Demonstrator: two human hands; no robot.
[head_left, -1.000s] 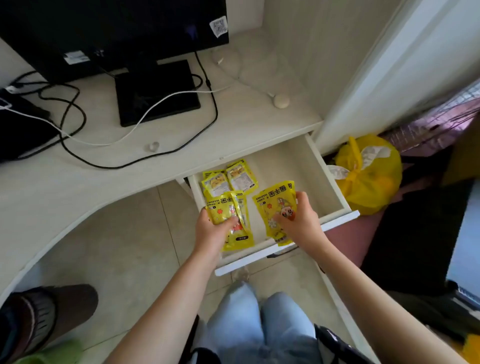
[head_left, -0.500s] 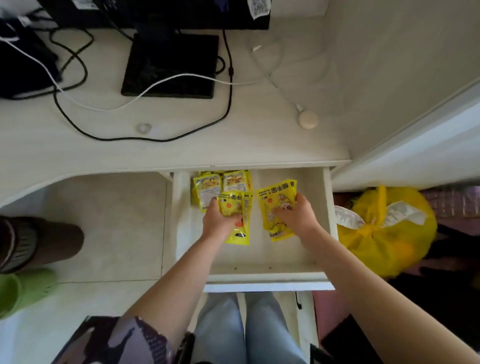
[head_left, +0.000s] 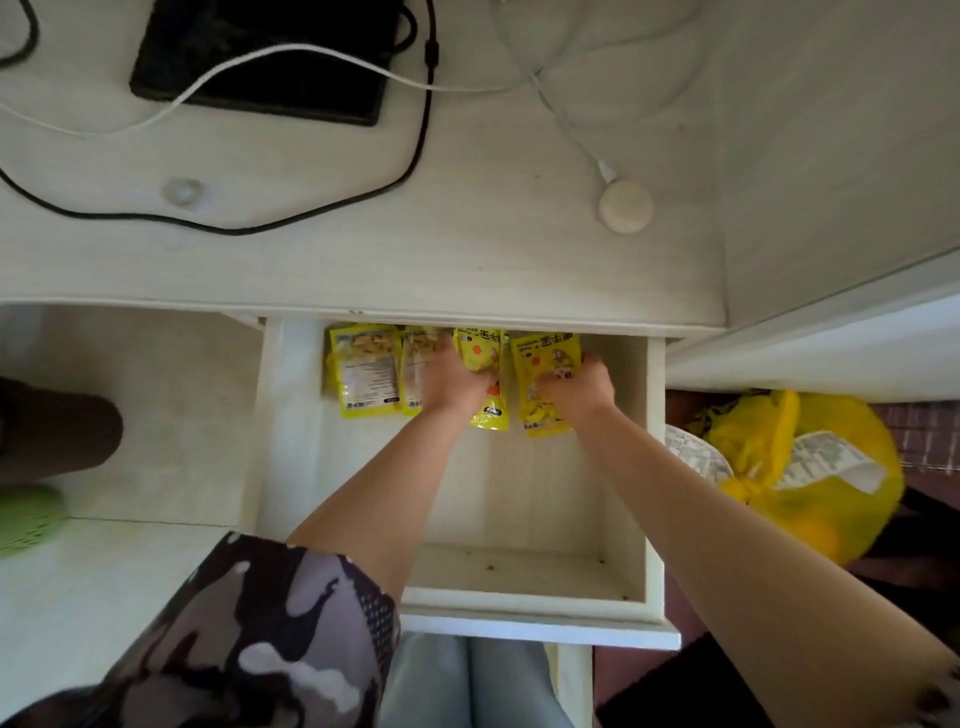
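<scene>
Both hands are deeper in the drawer (head_left: 655, 467) than half a second ago, and their packets now sit at its far end, just under the counter (head_left: 467, 260) edge. The left hand (head_left: 452, 382) has its grip closed on the third packet (head_left: 480, 347), with the fingers curled over its middle. The right hand (head_left: 576, 387) has its grip closed on the fourth packet (head_left: 543, 358), with the fingers curled round its right side. Both packets are held flat and side by side, probably to line them up with the far-left packet (head_left: 366, 369) and the second packet (head_left: 415, 358), which lie flat on the drawer bottom. That makes four yellow packets in one row. A yellow edge showing left of the far-left packet may be a fifth; I cannot tell. One round white puck (head_left: 625, 206) lies on the counter, and one yellow bag (head_left: 831, 519) sits on the floor to the right.
</scene>
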